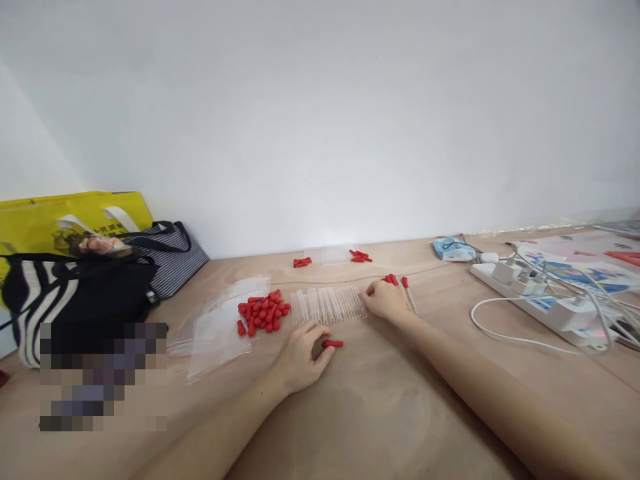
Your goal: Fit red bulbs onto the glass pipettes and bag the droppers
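My left hand (306, 357) is curled above the table, with a red rubber dropper bulb (333, 344) between its thumb and fingers. The bulb lies level, its narrow end pointing right. Just beyond is a row of thin clear glass tubes (325, 305) laid side by side. At the row's right end my right hand (386, 300) has its fingertips closed on a tube, mostly hidden by the fingers. Beside that hand lie several tubes fitted with red bulbs, one dropper (409, 293) in full view. Left of the row is a pile of loose red bulbs (263, 312).
Clear plastic bags (215, 343) lie under and beside the pile. Smaller groups of red bulbs (301, 263) and more tubes (334, 257) are near the wall. Bags (75, 300) stand at left. A power strip (540, 303) with cables and a blue mask packet (454, 249) are at right.
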{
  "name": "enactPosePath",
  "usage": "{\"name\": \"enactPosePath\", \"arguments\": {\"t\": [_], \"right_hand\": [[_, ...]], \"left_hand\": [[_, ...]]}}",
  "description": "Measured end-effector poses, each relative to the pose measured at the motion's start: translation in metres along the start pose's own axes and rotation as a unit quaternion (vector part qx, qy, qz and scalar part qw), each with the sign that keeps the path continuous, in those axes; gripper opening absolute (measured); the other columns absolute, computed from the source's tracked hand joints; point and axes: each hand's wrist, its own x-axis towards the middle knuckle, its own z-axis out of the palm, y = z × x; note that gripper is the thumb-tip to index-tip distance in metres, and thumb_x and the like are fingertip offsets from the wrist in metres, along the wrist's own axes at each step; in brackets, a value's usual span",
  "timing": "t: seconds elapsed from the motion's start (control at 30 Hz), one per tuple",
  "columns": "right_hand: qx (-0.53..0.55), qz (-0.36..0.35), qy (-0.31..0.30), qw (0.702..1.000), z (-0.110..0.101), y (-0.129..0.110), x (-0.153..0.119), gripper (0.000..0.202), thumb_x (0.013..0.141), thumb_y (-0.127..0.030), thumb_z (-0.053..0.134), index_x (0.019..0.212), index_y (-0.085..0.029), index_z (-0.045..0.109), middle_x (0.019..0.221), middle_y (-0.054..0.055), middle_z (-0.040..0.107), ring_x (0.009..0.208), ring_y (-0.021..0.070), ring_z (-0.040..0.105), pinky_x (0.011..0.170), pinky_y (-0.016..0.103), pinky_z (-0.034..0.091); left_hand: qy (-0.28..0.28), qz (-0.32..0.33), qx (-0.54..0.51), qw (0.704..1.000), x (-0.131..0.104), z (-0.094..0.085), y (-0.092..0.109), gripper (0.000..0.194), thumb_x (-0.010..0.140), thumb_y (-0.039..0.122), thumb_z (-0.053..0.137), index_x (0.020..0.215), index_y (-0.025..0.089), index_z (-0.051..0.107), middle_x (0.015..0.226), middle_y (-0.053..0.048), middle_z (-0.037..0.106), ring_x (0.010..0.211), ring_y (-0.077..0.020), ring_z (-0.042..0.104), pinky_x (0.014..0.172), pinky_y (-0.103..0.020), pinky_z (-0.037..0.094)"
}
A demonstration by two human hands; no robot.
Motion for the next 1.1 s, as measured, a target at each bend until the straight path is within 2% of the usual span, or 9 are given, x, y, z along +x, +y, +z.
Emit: {"name": "enactPosePath", "arguments": {"t": [0.1, 0.23, 0.5, 0.57, 0.63, 0.73, 0.8, 0.9, 1.1], "right_hand": [[-0.030, 0.010, -0.040, 0.999, 0.002, -0.006, 0.005, 0.030, 0.074, -0.041, 0.047, 0.072, -0.019, 0.067, 0.082, 0.010, 0.067, 0.086, 0.0243, 0.058, 0.083, 0.038, 0.030], [-0.039, 0.018, -0.058, 0.997, 0.006, -0.012, 0.009, 0.029, 0.072, -0.037, 0.049, 0.075, -0.015, 0.067, 0.084, 0.013, 0.067, 0.085, 0.0265, 0.059, 0.080, 0.040, 0.033], [-0.039, -0.012, -0.041, 0.998, -0.004, -0.015, 0.007, 0.027, 0.081, -0.031, 0.041, 0.083, -0.013, 0.062, 0.089, 0.016, 0.064, 0.085, 0.0262, 0.059, 0.075, 0.036, 0.035], [-0.019, -0.052, -0.020, 0.998, -0.007, -0.010, 0.000, 0.027, 0.085, -0.029, 0.036, 0.090, -0.013, 0.057, 0.092, 0.014, 0.063, 0.086, 0.0235, 0.058, 0.071, 0.032, 0.036], [0.022, -0.137, 0.013, 0.990, -0.007, -0.002, -0.010, 0.020, 0.086, -0.026, 0.035, 0.090, -0.015, 0.052, 0.089, 0.011, 0.063, 0.082, 0.0197, 0.058, 0.069, 0.029, 0.035], [0.085, -0.301, 0.071, 0.947, 0.002, 0.012, -0.030, 0.012, 0.086, -0.021, 0.038, 0.082, -0.017, 0.048, 0.081, 0.005, 0.062, 0.073, 0.0161, 0.055, 0.071, 0.029, 0.033], [0.103, -0.366, 0.103, 0.919, 0.010, 0.018, -0.043, 0.010, 0.086, -0.018, 0.037, 0.082, -0.018, 0.047, 0.082, 0.004, 0.062, 0.073, 0.0150, 0.054, 0.073, 0.030, 0.031], [0.105, -0.407, 0.116, 0.900, 0.018, 0.022, -0.056, 0.009, 0.085, -0.017, 0.038, 0.082, -0.018, 0.047, 0.080, 0.003, 0.061, 0.071, 0.0144, 0.052, 0.074, 0.031, 0.029], [0.094, -0.419, 0.106, 0.897, 0.018, 0.017, -0.064, 0.009, 0.083, -0.016, 0.040, 0.080, -0.017, 0.048, 0.076, 0.002, 0.061, 0.066, 0.0127, 0.051, 0.074, 0.032, 0.025]], "left_hand": [[-0.026, 0.013, -0.013, 1.000, 0.001, 0.000, 0.000, 0.017, 0.078, 0.022, 0.052, 0.091, 0.019, 0.062, 0.085, -0.004, 0.057, 0.077, -0.0162, 0.055, 0.072, -0.028, 0.043], [-0.042, 0.009, -0.023, 0.999, 0.003, 0.001, -0.001, 0.018, 0.082, 0.023, 0.048, 0.086, 0.021, 0.065, 0.083, -0.003, 0.059, 0.076, -0.0152, 0.055, 0.071, -0.027, 0.043], [-0.015, -0.017, -0.009, 1.000, 0.000, 0.001, -0.003, 0.015, 0.085, 0.022, 0.042, 0.085, 0.017, 0.056, 0.084, -0.004, 0.061, 0.081, -0.0182, 0.055, 0.073, -0.031, 0.043], [-0.007, -0.019, -0.010, 1.000, -0.001, 0.002, -0.005, 0.016, 0.086, 0.023, 0.041, 0.089, 0.017, 0.056, 0.087, -0.004, 0.062, 0.083, -0.0189, 0.055, 0.074, -0.032, 0.043], [0.005, -0.012, -0.012, 1.000, -0.001, 0.003, -0.008, 0.020, 0.087, 0.024, 0.040, 0.097, 0.017, 0.056, 0.090, -0.005, 0.063, 0.086, -0.0196, 0.055, 0.076, -0.033, 0.043], [0.018, -0.006, -0.010, 1.000, 0.000, 0.003, -0.009, 0.025, 0.088, 0.025, 0.038, 0.103, 0.017, 0.055, 0.090, -0.005, 0.065, 0.085, -0.0197, 0.055, 0.076, -0.033, 0.043], [0.018, -0.009, -0.010, 1.000, 0.000, 0.003, -0.009, 0.024, 0.088, 0.025, 0.037, 0.097, 0.017, 0.058, 0.087, -0.004, 0.065, 0.083, -0.0191, 0.055, 0.075, -0.033, 0.043], [0.021, -0.008, -0.010, 1.000, 0.001, 0.003, -0.007, 0.023, 0.088, 0.026, 0.038, 0.090, 0.018, 0.059, 0.087, -0.004, 0.064, 0.084, -0.0183, 0.055, 0.076, -0.032, 0.043], [0.019, -0.005, -0.002, 1.000, 0.000, 0.002, -0.007, 0.021, 0.087, 0.025, 0.039, 0.091, 0.019, 0.058, 0.088, -0.003, 0.063, 0.084, -0.0181, 0.055, 0.077, -0.032, 0.043]]}}
